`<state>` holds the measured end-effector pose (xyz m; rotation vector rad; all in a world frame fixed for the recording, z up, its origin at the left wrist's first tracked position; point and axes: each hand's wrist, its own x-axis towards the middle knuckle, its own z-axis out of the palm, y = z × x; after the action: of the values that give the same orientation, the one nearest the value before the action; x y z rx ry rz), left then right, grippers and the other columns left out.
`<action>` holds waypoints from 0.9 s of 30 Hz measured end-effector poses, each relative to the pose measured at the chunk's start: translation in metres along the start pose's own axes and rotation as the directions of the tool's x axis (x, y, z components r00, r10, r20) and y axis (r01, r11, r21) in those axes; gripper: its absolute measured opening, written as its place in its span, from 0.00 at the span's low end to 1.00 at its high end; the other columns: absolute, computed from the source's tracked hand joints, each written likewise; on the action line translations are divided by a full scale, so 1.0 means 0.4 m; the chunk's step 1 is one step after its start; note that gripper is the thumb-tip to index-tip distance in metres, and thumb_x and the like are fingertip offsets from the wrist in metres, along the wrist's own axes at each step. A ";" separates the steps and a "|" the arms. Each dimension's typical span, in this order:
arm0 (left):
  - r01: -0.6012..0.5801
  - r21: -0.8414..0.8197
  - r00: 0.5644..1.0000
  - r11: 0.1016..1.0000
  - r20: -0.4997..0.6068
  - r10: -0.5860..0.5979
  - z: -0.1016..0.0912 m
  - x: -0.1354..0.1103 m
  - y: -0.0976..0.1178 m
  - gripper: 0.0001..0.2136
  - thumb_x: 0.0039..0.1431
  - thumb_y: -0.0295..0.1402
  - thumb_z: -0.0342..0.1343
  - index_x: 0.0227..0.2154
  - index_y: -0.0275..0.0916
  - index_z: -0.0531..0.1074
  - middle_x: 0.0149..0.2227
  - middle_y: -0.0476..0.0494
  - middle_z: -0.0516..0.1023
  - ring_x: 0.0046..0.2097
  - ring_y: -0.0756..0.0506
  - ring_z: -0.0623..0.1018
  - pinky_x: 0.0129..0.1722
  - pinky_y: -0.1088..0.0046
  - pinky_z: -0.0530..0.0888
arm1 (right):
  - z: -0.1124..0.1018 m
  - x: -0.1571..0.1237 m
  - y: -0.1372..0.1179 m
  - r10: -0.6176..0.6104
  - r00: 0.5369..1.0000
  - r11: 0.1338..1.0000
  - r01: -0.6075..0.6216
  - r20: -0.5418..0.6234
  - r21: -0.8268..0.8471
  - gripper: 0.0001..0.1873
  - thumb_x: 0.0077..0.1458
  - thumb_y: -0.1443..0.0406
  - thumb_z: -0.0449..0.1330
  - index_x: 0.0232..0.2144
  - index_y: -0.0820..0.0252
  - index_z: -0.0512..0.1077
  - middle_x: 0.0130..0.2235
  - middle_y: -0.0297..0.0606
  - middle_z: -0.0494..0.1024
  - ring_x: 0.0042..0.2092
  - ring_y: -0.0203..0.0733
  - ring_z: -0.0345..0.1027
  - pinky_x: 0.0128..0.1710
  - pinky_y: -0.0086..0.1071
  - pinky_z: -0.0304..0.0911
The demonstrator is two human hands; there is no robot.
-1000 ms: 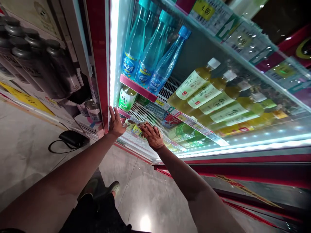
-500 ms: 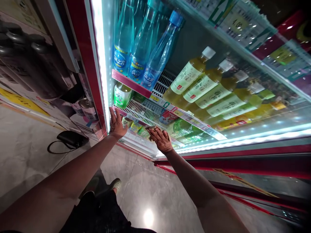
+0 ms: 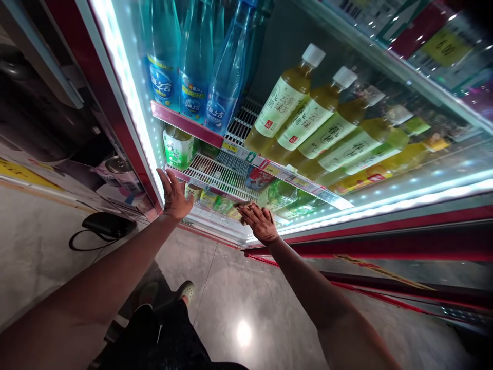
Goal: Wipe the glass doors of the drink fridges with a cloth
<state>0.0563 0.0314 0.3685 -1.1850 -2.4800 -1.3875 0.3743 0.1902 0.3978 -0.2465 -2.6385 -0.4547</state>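
Note:
Inside a lit drinks fridge, my left hand has its fingers spread, at the left end of the lower wire shelf, near the light strip. Just above it stands a green-labelled tea bottle. My right hand is at the front edge of the same shelf, further right. Its fingers press over a crumpled brownish cloth, mostly hidden beneath them. Small green and yellow packages show below the shelf edge, between the hands.
The shelf above holds blue soda bottles and pale-labelled tea bottles. An open red-framed door is on the right. On the grey floor at left lies a black bag with a strap. Cans stand beside the fridge.
The view has shifted closer to the shelves, so the bottles appear further left and higher. Both hands stay at the lower shelf edge, with the right still on the cloth.

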 end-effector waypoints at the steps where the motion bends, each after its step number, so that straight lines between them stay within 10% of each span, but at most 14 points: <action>1: -0.002 -0.005 1.000 1.000 0.007 0.002 0.002 -0.004 0.003 0.62 0.49 0.26 0.65 0.74 0.42 0.21 0.74 0.35 0.12 0.75 0.29 0.28 0.75 0.46 0.49 | -0.008 -0.007 0.005 0.040 0.999 0.999 -0.040 -0.002 -0.021 0.29 0.69 0.69 0.51 0.68 0.41 0.66 0.62 0.30 0.78 0.67 0.38 0.65 0.73 0.36 0.38; 5: -0.019 -0.024 0.998 1.000 0.051 0.021 0.020 -0.031 0.022 0.61 0.50 0.27 0.65 0.74 0.42 0.21 0.74 0.35 0.10 0.74 0.30 0.23 0.74 0.44 0.46 | -0.008 -0.014 0.005 0.140 0.990 0.988 -0.141 -0.030 -0.070 0.30 0.68 0.70 0.51 0.68 0.39 0.65 0.61 0.31 0.79 0.67 0.44 0.66 0.75 0.41 0.29; 12: -0.027 -0.012 0.997 1.000 0.071 0.027 0.050 -0.057 0.049 0.64 0.49 0.28 0.66 0.72 0.39 0.18 0.72 0.30 0.08 0.74 0.28 0.21 0.74 0.41 0.43 | -0.024 -0.099 0.057 -0.018 1.000 0.998 0.020 0.023 -0.055 0.23 0.70 0.65 0.52 0.60 0.38 0.74 0.58 0.26 0.81 0.62 0.39 0.71 0.73 0.34 0.37; 19: -0.118 -0.020 0.988 0.993 0.097 0.120 0.077 -0.098 0.112 0.60 0.52 0.28 0.64 0.73 0.42 0.20 0.72 0.34 0.06 0.73 0.25 0.22 0.73 0.38 0.43 | -0.035 -0.108 0.053 0.151 0.988 0.977 -0.153 -0.030 -0.149 0.29 0.65 0.70 0.51 0.62 0.40 0.74 0.58 0.31 0.81 0.66 0.49 0.66 0.75 0.45 0.24; 27: -0.094 -0.063 0.986 0.994 0.134 0.102 0.094 -0.112 0.119 0.57 0.54 0.35 0.64 0.74 0.34 0.27 0.72 0.29 0.09 0.73 0.26 0.20 0.73 0.41 0.37 | -0.062 -0.235 0.138 0.108 0.983 0.993 -0.100 0.146 -0.064 0.29 0.65 0.67 0.52 0.63 0.35 0.70 0.56 0.27 0.82 0.62 0.42 0.69 0.71 0.35 0.37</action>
<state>0.1298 0.0476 0.3618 -1.4398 -2.4462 -1.4051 0.4807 0.2234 0.3909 -0.4505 -2.7444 -0.4937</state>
